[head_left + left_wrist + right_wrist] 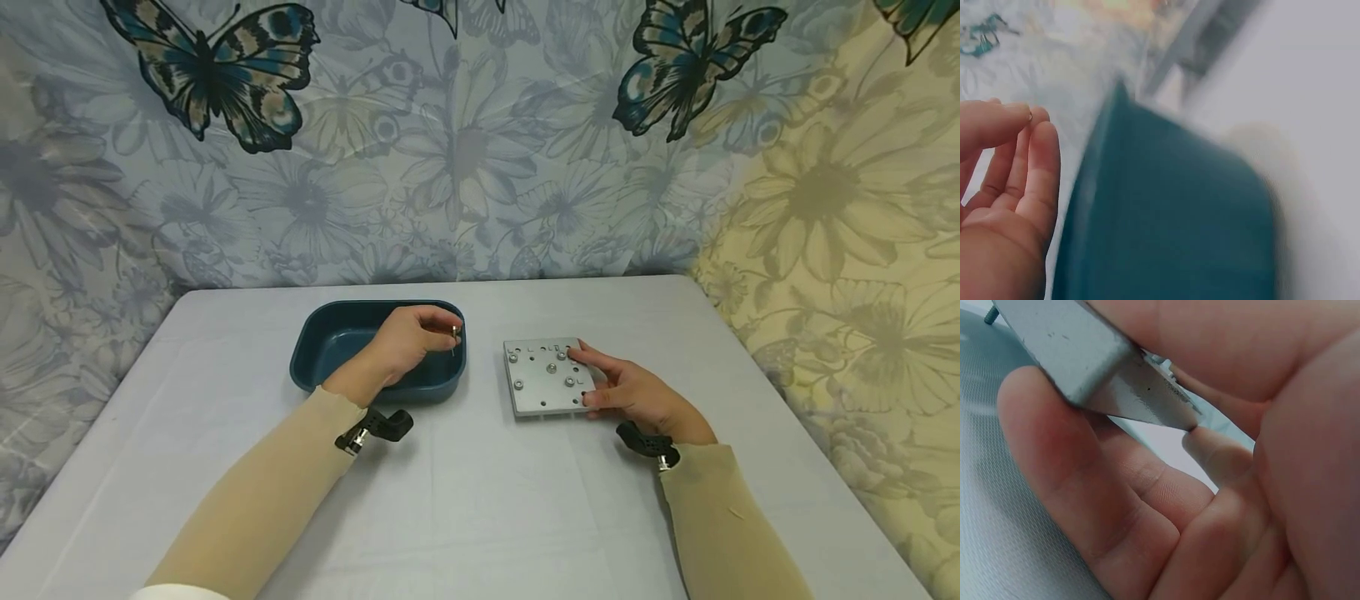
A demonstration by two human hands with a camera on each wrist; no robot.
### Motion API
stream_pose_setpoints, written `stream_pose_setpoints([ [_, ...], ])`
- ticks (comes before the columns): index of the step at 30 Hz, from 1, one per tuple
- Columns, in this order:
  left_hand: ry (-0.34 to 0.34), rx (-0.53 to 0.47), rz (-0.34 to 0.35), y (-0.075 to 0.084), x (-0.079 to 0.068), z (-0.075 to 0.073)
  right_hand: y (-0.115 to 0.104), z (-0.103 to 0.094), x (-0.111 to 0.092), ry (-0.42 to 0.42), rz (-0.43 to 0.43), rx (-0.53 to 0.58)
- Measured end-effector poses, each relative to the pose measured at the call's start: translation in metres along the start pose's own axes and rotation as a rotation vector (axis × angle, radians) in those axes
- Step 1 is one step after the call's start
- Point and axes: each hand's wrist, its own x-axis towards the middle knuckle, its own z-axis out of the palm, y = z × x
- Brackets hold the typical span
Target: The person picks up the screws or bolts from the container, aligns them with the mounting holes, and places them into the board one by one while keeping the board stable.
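My left hand [408,340] is over the right part of a dark teal tray [330,383]. Thumb and fingertips pinch a small, thin metal piece [454,331] that looks like a screw; in the left wrist view only a glint of it [1030,116] shows. My right hand [637,398] grips the right edge of a silver metal plate [534,392] with holes and several screw heads in its top. In the right wrist view the plate's corner [1079,381] sits between thumb and fingers, and a threaded screw end [990,315] sticks out underneath.
A white-covered table [480,500] lies under everything. Behind it hangs a cloth [465,192] with flowers and butterflies. Black wrist mounts [386,425] are strapped over both beige sleeves [247,492]. The tray stands left of the plate, with a gap between them.
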Motion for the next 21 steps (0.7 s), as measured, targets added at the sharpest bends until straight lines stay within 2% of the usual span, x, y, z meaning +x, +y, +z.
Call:
stream_pose_setpoints([
  [4,-0.031,-0.081,0.016,0.011,-0.007,0.013,0.0,0.0,0.001,-0.007,-0.002,-0.005],
  [8,-0.063,-0.081,0.053,0.018,-0.011,0.028,0.0,0.001,0.0,0.001,0.001,-0.02],
  [13,-0.083,-0.046,0.067,0.017,-0.012,0.044,0.0,0.001,0.0,0.018,0.007,-0.033],
  [21,-0.142,-0.043,0.023,0.01,-0.009,0.063,0.001,0.002,0.002,0.037,0.008,-0.05],
])
